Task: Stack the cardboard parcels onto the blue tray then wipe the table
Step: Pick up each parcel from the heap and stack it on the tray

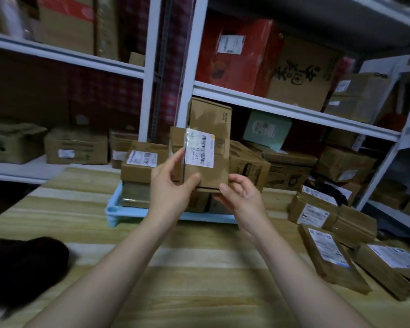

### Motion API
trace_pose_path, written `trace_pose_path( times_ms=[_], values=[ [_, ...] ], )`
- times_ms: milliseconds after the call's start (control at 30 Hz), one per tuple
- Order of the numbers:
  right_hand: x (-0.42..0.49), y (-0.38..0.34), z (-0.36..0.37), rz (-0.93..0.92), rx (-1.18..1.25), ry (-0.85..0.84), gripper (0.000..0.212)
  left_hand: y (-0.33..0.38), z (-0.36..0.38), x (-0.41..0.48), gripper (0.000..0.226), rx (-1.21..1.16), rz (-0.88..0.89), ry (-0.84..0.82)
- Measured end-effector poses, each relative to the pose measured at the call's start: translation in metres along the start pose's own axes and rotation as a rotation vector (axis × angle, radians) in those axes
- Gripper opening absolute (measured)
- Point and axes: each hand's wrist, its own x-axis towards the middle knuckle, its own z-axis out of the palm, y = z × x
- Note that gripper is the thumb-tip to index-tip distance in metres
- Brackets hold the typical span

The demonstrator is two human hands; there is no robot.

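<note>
You are holding a parcel (206, 171) up between your hands, your left hand (173, 183) gripping its left edge and your right hand (240, 197) cupping its lower right corner. Just behind and below them, the tray (114, 209) is sitting on the table (187, 280) with stacked parcels (140, 169) lying in it. A cloth (21, 263) is lying well left of your left hand and nearer you, loose parcels (329, 256) are lying right of your right hand, and shelving (270, 100) is standing beyond both hands, behind the tray.
</note>
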Motion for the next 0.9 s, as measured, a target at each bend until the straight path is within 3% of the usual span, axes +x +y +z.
trace_pose_path(
  times_ms=[133,367,500,900],
  values=[
    [0.020,0.004,0.056,-0.004,-0.033,-0.089,0.025,-0.005,-0.031,0.024,0.077,-0.024,-0.060,0.116],
    [0.043,0.025,0.113,-0.090,-0.478,-0.090,0.039,-0.020,-0.072,0.057,0.053,0.055,-0.153,0.352],
    [0.056,0.038,0.126,-0.276,-0.749,-0.015,0.036,-0.037,-0.083,0.078,0.049,0.133,-0.162,0.379],
    [0.067,0.052,0.126,-0.134,-0.814,-0.012,0.032,-0.066,-0.062,0.093,0.044,0.358,-0.249,0.326]
  ],
)
